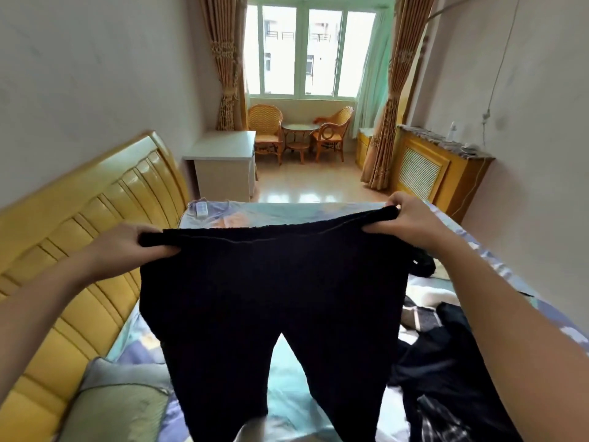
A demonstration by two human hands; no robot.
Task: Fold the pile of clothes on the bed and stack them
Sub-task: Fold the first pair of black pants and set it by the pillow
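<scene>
Item: black trousers, held up by the waistband above the bed.

Left hand and right hand each have a grip clenched on one waistband end; legs hang free over the sheet. Unfolded pile of clothes lies at the right. Step, as judged: spreading for the first fold; next, bring leg onto leg, then fold and stack.

Head-worn view, forward-down over bed

Trousers above bed, clothes pile right, perhaps touching
</scene>
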